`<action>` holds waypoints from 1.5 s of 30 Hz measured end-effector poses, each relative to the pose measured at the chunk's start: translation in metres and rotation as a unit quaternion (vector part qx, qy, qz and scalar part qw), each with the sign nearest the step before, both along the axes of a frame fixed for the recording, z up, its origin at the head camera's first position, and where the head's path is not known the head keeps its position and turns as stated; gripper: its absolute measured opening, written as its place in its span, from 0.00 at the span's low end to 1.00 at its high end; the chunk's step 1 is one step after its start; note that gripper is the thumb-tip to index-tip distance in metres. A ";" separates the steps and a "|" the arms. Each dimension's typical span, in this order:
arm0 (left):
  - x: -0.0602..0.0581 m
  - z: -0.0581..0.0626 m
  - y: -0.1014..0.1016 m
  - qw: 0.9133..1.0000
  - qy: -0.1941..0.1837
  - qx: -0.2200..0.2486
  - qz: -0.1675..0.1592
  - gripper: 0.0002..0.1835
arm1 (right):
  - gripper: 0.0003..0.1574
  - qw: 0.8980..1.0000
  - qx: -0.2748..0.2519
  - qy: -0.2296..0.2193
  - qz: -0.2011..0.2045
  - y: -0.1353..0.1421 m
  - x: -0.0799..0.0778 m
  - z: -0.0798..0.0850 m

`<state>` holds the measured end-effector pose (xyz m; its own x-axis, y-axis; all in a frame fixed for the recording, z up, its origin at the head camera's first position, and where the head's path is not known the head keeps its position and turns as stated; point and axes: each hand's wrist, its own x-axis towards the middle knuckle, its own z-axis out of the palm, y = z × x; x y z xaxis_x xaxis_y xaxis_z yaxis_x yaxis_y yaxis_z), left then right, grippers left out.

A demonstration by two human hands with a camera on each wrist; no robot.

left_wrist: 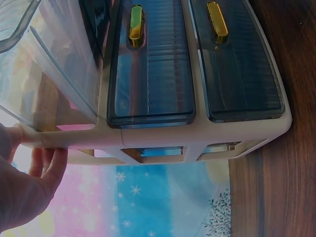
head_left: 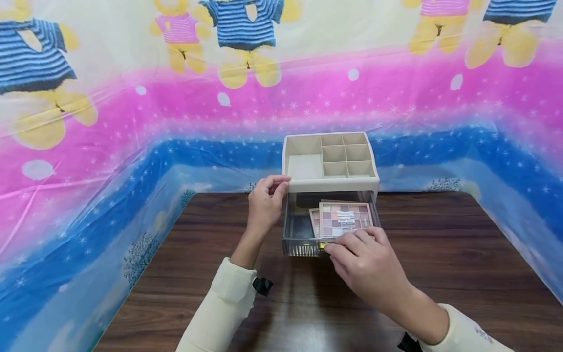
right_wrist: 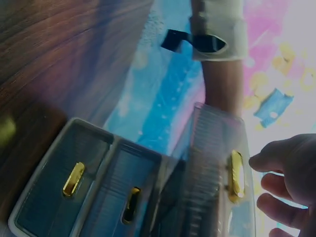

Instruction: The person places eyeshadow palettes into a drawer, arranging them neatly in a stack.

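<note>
A cream organizer has its clear top drawer pulled out. Inside lie makeup palettes with grids of pink and brown squares. My left hand grips the organizer's front left edge; in the left wrist view its fingers curl behind the pale frame. At the drawer's front, my right hand is by the gold handle, partly covering it. The right wrist view shows its loosely bent fingers at the drawer's upper edge, beside the handle, with a gap between.
Two lower drawers with gold handles are pushed in. Divided compartments form the organizer's top. It stands on a dark wooden table, in front of a printed curtain with bears and snowflakes.
</note>
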<state>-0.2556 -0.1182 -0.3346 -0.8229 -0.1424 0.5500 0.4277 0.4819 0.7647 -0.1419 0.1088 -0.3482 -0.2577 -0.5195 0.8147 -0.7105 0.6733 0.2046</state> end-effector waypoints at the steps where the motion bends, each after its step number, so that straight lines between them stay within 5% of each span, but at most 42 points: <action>1: 0.000 0.000 0.000 1.000 0.002 -0.001 0.001 0.08 | 0.11 1.000 -0.005 0.015 -0.001 -0.003 -0.001 -0.002; 5: 0.000 0.000 0.000 1.000 0.007 -0.003 0.003 0.08 | 0.19 0.998 -0.021 0.061 -0.010 -0.013 -0.005 -0.010; 14: -0.001 0.001 0.000 1.000 0.003 -0.011 0.004 0.08 | 0.12 0.994 -0.034 0.101 -0.037 -0.021 -0.005 -0.016; 25: -0.001 0.001 0.000 1.000 -0.006 -0.012 0.001 0.09 | 0.13 0.993 -0.064 0.083 -0.053 -0.025 -0.008 -0.014; 36: 0.001 -0.001 0.001 1.000 -0.017 -0.012 -0.001 0.09 | 0.12 0.994 -0.059 0.065 -0.066 -0.023 -0.030 -0.016; 45: 0.001 -0.001 0.000 1.000 -0.003 -0.012 0.001 0.09 | 0.10 0.993 -0.056 0.047 -0.094 -0.023 -0.064 -0.015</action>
